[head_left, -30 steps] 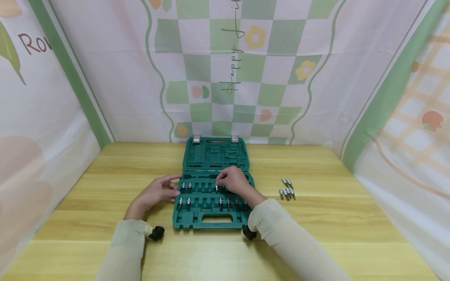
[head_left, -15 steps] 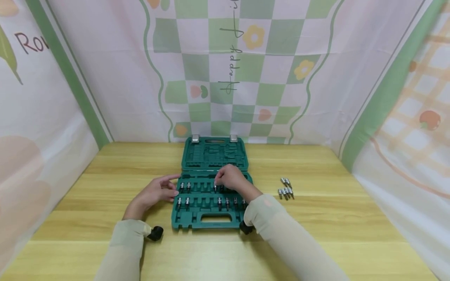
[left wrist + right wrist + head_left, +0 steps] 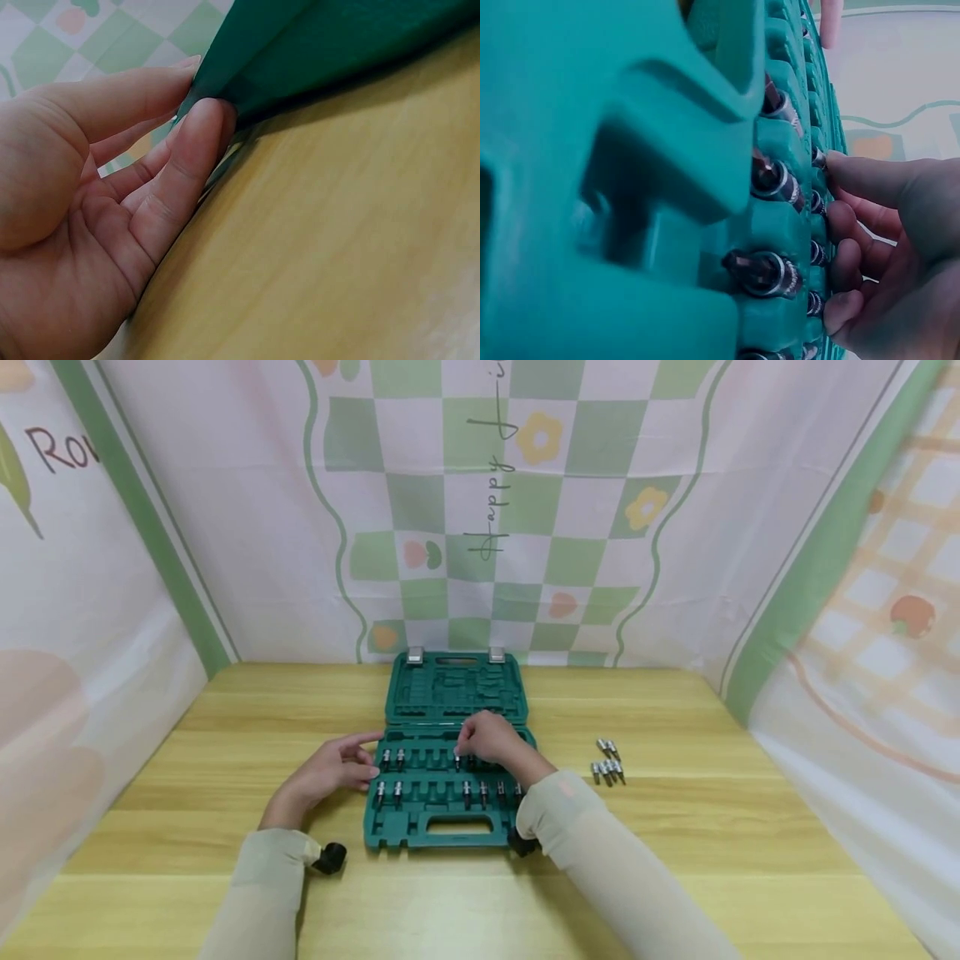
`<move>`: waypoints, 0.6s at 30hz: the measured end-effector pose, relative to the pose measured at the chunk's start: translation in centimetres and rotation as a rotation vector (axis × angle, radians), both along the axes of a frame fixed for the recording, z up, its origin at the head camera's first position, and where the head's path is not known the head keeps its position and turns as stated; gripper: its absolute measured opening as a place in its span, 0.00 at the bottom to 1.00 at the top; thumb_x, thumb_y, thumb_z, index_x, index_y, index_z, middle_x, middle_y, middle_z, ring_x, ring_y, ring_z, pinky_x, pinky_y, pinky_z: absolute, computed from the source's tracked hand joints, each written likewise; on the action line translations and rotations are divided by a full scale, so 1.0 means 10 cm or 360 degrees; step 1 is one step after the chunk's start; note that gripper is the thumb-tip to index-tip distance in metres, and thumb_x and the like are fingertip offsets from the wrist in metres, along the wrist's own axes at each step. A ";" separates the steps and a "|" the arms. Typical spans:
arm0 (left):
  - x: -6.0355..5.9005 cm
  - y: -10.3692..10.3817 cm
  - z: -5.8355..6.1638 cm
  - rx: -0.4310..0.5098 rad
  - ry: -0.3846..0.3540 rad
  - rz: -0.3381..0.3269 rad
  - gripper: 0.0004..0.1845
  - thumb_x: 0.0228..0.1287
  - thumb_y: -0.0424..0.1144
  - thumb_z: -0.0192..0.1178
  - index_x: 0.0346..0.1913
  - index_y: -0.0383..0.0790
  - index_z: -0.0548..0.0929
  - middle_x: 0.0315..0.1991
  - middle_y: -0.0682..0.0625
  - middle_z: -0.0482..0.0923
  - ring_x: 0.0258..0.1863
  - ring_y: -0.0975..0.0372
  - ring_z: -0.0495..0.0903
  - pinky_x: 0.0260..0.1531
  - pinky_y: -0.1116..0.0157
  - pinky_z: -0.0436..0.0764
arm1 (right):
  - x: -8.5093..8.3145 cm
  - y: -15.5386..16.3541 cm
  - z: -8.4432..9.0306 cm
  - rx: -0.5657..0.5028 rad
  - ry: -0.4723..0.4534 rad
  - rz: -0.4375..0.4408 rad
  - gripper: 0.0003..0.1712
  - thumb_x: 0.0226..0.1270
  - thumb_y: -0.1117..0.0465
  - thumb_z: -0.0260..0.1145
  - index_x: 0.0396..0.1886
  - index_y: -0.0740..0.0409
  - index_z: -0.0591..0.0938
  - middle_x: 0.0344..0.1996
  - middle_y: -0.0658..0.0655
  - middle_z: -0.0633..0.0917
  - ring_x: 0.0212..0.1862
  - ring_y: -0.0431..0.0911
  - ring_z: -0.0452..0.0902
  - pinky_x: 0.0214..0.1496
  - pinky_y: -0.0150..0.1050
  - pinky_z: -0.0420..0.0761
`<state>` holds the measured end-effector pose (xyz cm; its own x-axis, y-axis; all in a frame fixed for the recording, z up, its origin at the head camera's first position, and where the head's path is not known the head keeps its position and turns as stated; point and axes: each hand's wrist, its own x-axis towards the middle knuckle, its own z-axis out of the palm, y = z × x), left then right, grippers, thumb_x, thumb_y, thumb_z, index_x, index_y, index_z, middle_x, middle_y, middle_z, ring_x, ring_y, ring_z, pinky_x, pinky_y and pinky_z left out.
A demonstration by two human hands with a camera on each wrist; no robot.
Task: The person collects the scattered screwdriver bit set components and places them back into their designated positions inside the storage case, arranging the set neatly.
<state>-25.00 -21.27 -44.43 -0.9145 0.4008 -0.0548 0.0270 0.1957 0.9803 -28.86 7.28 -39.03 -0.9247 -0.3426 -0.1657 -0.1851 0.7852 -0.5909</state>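
While the left hand (image 3: 326, 772) rests outstretched fingers against the left side of the green case (image 3: 382, 837), the right hand (image 3: 491, 739) pinches a bit socket (image 3: 457, 762) at the back row of slots (image 3: 429, 758). To do this well, keep the socket in line with its slot, press it straight rather than at a slant, and let go only once it sits level with its neighbours; a light left-hand touch should stop the case sliding. The pinched piece is small, with a bright metal collar and a darker shank, though the fingers cover much of it and I cannot tell whether it is fully seated. The front-row sockets (image 3: 483, 793) show more clearly: shiny collars and dark tips, each lying in its own recess. Loose sockets (image 3: 609, 772) lie in two small clusters on the wooden table (image 3: 150, 860), well apart from the case's right side.
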 end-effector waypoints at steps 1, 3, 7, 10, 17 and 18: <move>0.00 0.00 0.00 -0.0004 0.0002 0.0000 0.34 0.66 0.30 0.62 0.73 0.39 0.62 0.42 0.39 0.72 0.37 0.51 0.80 0.40 0.57 0.84 | 0.00 0.00 -0.01 0.0008 0.0009 0.0001 0.10 0.66 0.61 0.68 0.24 0.56 0.82 0.27 0.51 0.81 0.28 0.46 0.73 0.31 0.40 0.73; -0.01 0.00 -0.01 -0.0012 0.0003 0.0000 0.34 0.66 0.31 0.62 0.73 0.40 0.62 0.42 0.38 0.73 0.37 0.51 0.79 0.40 0.57 0.84 | 0.00 0.00 -0.02 0.0030 0.0035 0.0005 0.11 0.66 0.60 0.68 0.23 0.55 0.81 0.25 0.51 0.81 0.26 0.45 0.73 0.31 0.40 0.73; -0.01 0.00 -0.02 -0.0017 0.0005 0.0000 0.34 0.66 0.31 0.62 0.73 0.40 0.62 0.42 0.38 0.73 0.37 0.51 0.79 0.40 0.58 0.84 | -0.02 0.02 -0.05 0.0041 0.0074 0.0037 0.12 0.67 0.58 0.68 0.23 0.55 0.80 0.23 0.51 0.80 0.25 0.45 0.72 0.30 0.40 0.73; -0.02 0.00 -0.02 -0.0008 0.0007 -0.0003 0.34 0.66 0.31 0.61 0.74 0.40 0.62 0.42 0.38 0.72 0.37 0.51 0.79 0.40 0.57 0.84 | -0.03 0.07 -0.04 -0.0022 0.0063 0.0077 0.10 0.67 0.58 0.67 0.26 0.55 0.81 0.24 0.51 0.80 0.25 0.45 0.72 0.31 0.40 0.73; -0.02 0.00 -0.03 0.0007 -0.0018 0.0013 0.34 0.66 0.29 0.61 0.73 0.40 0.63 0.42 0.38 0.72 0.37 0.51 0.79 0.40 0.56 0.84 | -0.07 0.22 0.00 -0.0149 0.0083 0.0179 0.04 0.67 0.59 0.67 0.34 0.54 0.84 0.31 0.49 0.82 0.33 0.44 0.76 0.36 0.41 0.77; -0.02 0.00 -0.03 0.0007 -0.0018 0.0014 0.34 0.66 0.29 0.61 0.73 0.40 0.63 0.42 0.38 0.72 0.37 0.51 0.79 0.40 0.56 0.84 | -0.07 0.25 0.00 -0.0160 0.0105 0.0188 0.04 0.67 0.59 0.67 0.35 0.54 0.84 0.31 0.49 0.82 0.33 0.44 0.76 0.37 0.41 0.78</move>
